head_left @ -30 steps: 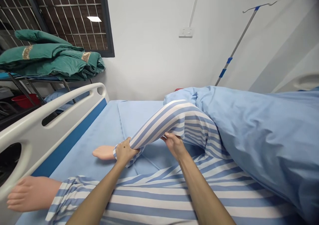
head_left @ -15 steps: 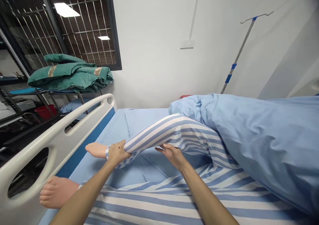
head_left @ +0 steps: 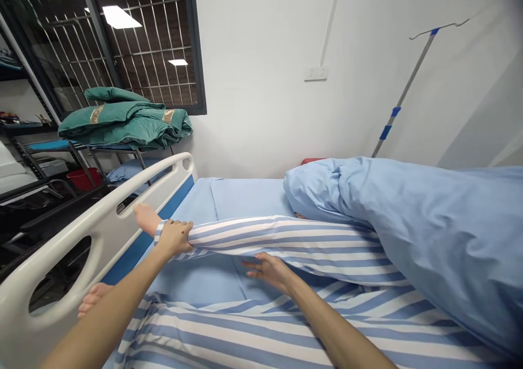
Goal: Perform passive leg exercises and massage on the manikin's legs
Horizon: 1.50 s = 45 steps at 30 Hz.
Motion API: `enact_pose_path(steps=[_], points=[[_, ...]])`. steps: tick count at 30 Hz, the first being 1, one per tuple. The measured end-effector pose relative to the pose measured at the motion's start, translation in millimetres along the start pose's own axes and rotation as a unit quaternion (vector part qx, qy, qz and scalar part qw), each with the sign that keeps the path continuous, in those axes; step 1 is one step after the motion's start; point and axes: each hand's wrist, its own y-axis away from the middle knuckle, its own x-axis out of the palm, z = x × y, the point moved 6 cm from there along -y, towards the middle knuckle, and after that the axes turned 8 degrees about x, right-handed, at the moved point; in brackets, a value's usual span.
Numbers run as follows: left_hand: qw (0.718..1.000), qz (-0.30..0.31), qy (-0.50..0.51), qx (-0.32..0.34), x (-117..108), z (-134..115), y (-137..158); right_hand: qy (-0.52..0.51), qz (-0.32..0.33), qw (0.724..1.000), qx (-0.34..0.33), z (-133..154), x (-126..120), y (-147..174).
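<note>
My left hand [head_left: 175, 237] is closed round the ankle of the far leg [head_left: 302, 239], over the cuff of its blue-and-white striped trousers. The bare far foot [head_left: 146, 219] sticks out beyond it, raised off the sheet. Under the same leg, about at the knee, is my right hand [head_left: 272, 272], its fingers apart and the fingertips close to the cloth; contact is hard to make out. The leg is nearly straight. Nearer me the other striped leg [head_left: 229, 333] lies on the bed, its foot [head_left: 93, 298] partly hidden by my left forearm.
A pale blue quilt [head_left: 408, 211] covers the upper body on the right. The bed's footboard [head_left: 96, 233] stands at the left. Behind are a drip stand [head_left: 404, 91], a wall socket [head_left: 316, 73], and green folded bedding [head_left: 126, 121] on a rack below the barred window.
The bent knee has come down and the leg has straightened. My left hand has moved left with the ankle, and the foot is higher. My right hand has lowered slightly, its fingers more spread.
</note>
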Motion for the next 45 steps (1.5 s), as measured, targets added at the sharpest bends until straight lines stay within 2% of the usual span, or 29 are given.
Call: enact_pose_path(steps=[4,12,17,21,24,27,29,32,34,36,38,41,43,45], points=[[1.000,0.010,-0.008,0.010,14.1,1.7,-3.4,0.031,-0.027,0.998,0.043,-12.7,-10.9,-8.4],[1.000,-0.002,0.008,0.024,54.1,0.8,-3.9,0.124,-0.033,0.986,0.104,-28.0,-30.9,-20.8],[1.000,-0.001,0.022,0.021,81.7,-2.2,3.2,0.262,-0.066,0.944,0.188,-39.3,-40.2,-19.1],[0.999,0.008,0.031,0.020,90.4,-0.1,5.1,0.362,-0.093,0.913,0.164,-36.0,-41.9,-19.9],[0.999,0.023,0.040,0.019,91.4,1.5,4.9,0.412,-0.080,0.897,0.137,-33.1,-36.7,-20.1],[0.998,0.028,0.054,0.019,87.2,-2.7,7.3,0.456,-0.063,0.880,0.117,-32.8,-33.1,-20.5],[0.997,0.007,0.073,0.017,78.3,-10.3,12.8,0.468,-0.057,0.874,0.115,-34.5,-33.7,-21.4],[0.989,-0.057,0.133,0.018,56.0,-26.0,32.6,0.454,-0.059,0.881,0.122,-36.5,-35.6,-21.4],[0.973,-0.073,0.214,0.040,43.1,-38.4,54.5,0.439,-0.060,0.888,0.125,-36.6,-34.5,-18.8],[0.947,-0.040,0.309,0.077,37.8,-51.3,82.0,0.425,-0.060,0.895,0.125,-36.1,-31.5,-14.4],[0.929,0.019,0.356,0.103,40.9,-61.0,112.0,0.414,-0.066,0.900,0.117,-35.5,-28.5,-10.2],[0.951,0.088,0.281,0.093,56.2,-64.7,147.9,0.406,-0.089,0.902,0.117,-37.5,-25.5,-7.5],[0.971,0.107,0.203,0.068,65.5,-63.0,159.7,0.415,-0.113,0.895,0.115,-38.5,-19.4,-4.8],[0.981,0.111,0.152,0.049,69.3,-62.6,162.6,0.435,-0.147,0.886,0.059,-32.9,-4.2,5.1]])
